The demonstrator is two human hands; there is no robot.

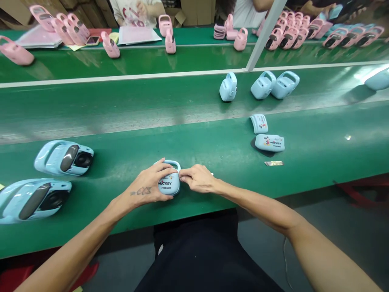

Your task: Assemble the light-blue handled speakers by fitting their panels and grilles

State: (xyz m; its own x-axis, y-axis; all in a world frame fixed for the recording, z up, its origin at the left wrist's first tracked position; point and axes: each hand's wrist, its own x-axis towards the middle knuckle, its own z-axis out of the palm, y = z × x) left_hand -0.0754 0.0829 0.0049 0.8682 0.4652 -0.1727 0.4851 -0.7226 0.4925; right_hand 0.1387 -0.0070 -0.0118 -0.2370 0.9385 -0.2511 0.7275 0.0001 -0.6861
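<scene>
A small light-blue case (169, 184) with a handle and "Mickey Friends" print rests on the green bench (212, 150) right in front of me. My left hand (150, 184) is wrapped round its left side and holds it. My right hand (197, 178) is pinched at the case's right edge, its fingertips touching the case; a thin white piece shows just past its fingers, too small to name.
Two larger blue shells (63, 157) (30, 199) lie at the left. Two printed blue covers (270, 142) (259, 123) and a small foil strip (273, 163) lie to the right. Several blue cases (263, 84) stand on the belt. Pink cases (170, 40) and other people are at the far side.
</scene>
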